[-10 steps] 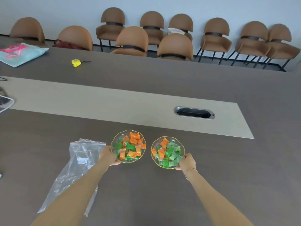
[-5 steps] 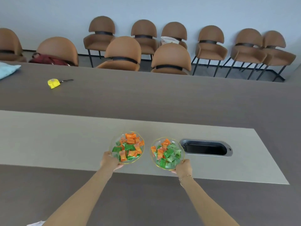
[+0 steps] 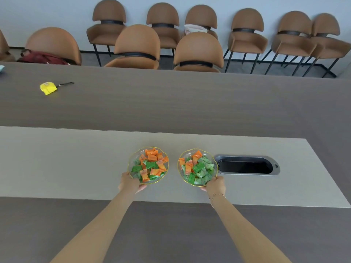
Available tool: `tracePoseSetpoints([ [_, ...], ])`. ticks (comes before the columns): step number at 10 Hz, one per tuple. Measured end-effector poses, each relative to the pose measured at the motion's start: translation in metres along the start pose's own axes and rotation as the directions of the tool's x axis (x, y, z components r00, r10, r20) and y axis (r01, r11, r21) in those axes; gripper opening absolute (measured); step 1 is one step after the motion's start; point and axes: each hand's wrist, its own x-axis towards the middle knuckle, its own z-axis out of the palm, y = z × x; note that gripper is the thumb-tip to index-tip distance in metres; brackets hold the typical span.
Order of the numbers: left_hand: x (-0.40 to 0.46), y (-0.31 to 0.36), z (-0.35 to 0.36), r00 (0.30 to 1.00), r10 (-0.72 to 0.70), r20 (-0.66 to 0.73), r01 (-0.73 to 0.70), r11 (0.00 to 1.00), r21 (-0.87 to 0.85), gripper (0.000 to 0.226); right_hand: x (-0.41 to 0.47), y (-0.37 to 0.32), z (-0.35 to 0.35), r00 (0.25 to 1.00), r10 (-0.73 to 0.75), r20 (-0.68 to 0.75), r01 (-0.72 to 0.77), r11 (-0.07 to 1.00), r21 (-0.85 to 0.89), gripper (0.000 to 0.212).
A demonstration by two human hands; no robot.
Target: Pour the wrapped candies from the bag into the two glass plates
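Left plate point(image 3: 148, 165): gold-rimmed glass, heaped with orange and green wrapped candies point(image 3: 151, 165), on the pale centre strip of the tabletop point(image 3: 66, 162); likely set there for display, clear of the darker near edge.
Right plate point(image 3: 198, 167): same kind, mostly green candies, just beside the oval cable port point(image 3: 247, 165), a small gap from the left plate.
Left hand point(image 3: 129, 183): grip clamped on the near-left rim of the left plate, thumb on top, fingers tucked beneath; forearm stretched straight forward, wrist level.
Right hand point(image 3: 215, 186): grip pinched on the near-right rim of the right plate, bracelet at the wrist; arm likewise extended, mirroring the other.
Reason for hold: rim pinches at the near edge, apparently to steady both plates level so nothing spills.
Bag: not in view.
Progress: both plates filled; pouring judged done, only final placing left.
Elsewhere: yellow tape measure point(image 3: 48, 88) far left, well apart; brown chairs point(image 3: 197, 52) beyond.
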Motion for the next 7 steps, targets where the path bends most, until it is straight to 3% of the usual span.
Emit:
tracePoseSetpoints([
  [1,0.002,-0.003,-0.003,1.000,-0.006,0.008,0.006,1.000,-0.020,0.036,0.004,0.001,0.002,1.000,0.011,0.011,-0.011,0.999,0.037,0.028],
  [3,-0.022,0.001,-0.004,0.995,-0.009,0.095,0.019,0.994,-0.108,0.025,0.008,0.008,0.000,1.000,0.012,0.019,-0.013,0.997,0.072,0.035],
  [5,-0.038,0.003,-0.009,0.982,-0.049,0.185,0.064,0.995,-0.080,0.040,0.005,0.019,-0.009,0.997,-0.011,0.083,0.004,0.997,0.083,0.021],
  [6,-0.049,0.008,-0.012,0.973,-0.057,0.224,0.087,0.988,-0.126,0.043,0.002,0.019,-0.016,0.995,-0.038,0.093,0.032,0.998,0.063,0.026],
  [7,-0.053,-0.001,-0.013,0.970,-0.021,0.241,0.074,0.974,-0.214,0.060,-0.005,0.033,-0.023,0.995,-0.055,0.083,0.051,0.997,0.052,0.034],
])
